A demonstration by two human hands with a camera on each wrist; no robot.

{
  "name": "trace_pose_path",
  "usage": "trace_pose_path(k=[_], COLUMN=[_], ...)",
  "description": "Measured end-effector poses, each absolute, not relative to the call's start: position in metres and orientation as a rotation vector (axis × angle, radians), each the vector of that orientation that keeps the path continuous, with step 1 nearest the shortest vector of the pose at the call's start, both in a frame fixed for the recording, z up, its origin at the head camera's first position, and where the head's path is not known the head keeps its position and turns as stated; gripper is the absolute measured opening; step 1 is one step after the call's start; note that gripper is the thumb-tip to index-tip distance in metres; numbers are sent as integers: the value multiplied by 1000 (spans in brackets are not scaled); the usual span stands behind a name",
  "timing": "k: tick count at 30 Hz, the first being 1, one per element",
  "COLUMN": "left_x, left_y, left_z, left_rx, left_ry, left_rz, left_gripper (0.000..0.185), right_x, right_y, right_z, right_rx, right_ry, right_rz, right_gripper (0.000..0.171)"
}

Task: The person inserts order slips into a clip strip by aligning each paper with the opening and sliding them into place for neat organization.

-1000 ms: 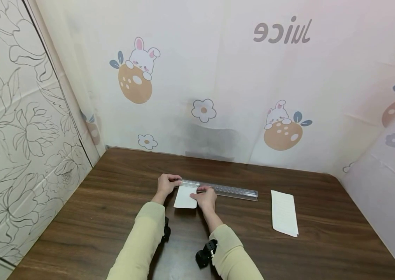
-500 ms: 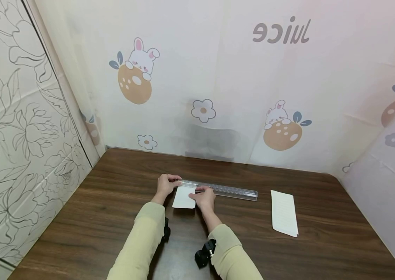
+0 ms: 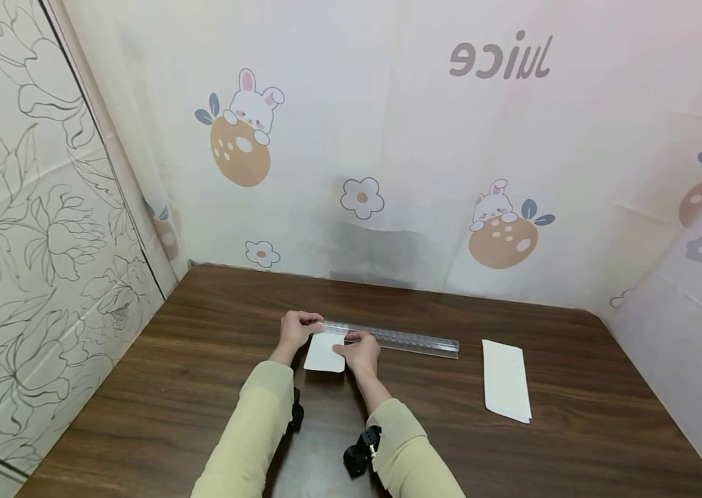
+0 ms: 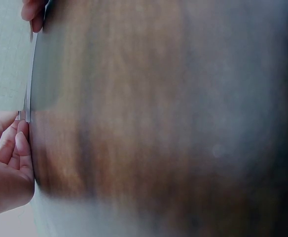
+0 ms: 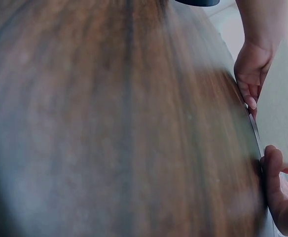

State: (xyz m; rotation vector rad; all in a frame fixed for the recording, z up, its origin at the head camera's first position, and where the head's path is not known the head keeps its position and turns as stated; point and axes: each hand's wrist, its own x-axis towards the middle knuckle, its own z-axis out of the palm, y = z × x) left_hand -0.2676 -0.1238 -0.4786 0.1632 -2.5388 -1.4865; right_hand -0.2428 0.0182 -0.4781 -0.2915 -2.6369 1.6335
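Observation:
A long clear ruler (image 3: pixel 419 342) lies across the brown table, tilted slightly down toward the right. At its left end my left hand (image 3: pixel 294 331) pinches it between thumb and fingers. A small white sheet of paper (image 3: pixel 324 354) meets the ruler near that end, and its near edge casts a shadow on the table. My right hand (image 3: pixel 362 354) pinches the paper's right edge, thumb on top, with its fingers close to the ruler. Seen from the left wrist, the paper (image 4: pixel 6 59) stands up from the ruler's thin edge (image 4: pixel 29 79).
A second white paper (image 3: pixel 505 380), possibly several sheets, lies to the right on the wood-grain table (image 3: pixel 587 387). Behind the table hangs a printed curtain (image 3: pixel 375 138) with rabbits and flowers. A panel with line-drawn flowers (image 3: pixel 52 228) stands at the left.
My right hand and the white paper have shifted slightly left along the ruler. The left hand and the ruler have stayed in place.

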Motion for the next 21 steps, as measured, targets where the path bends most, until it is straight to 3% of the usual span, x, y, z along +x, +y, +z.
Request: trace_pose_path(k=[21], left_x=[-267], left_y=[-123], left_z=[-478], left_rx=[201], left_ry=[-2545], left_rz=[-1506], left_gripper=[10], right_x=[-240], right_y=[21], right_z=[-475], right_rx=[-270], right_ry=[-2637], right_rz=[1677], right_gripper=[30])
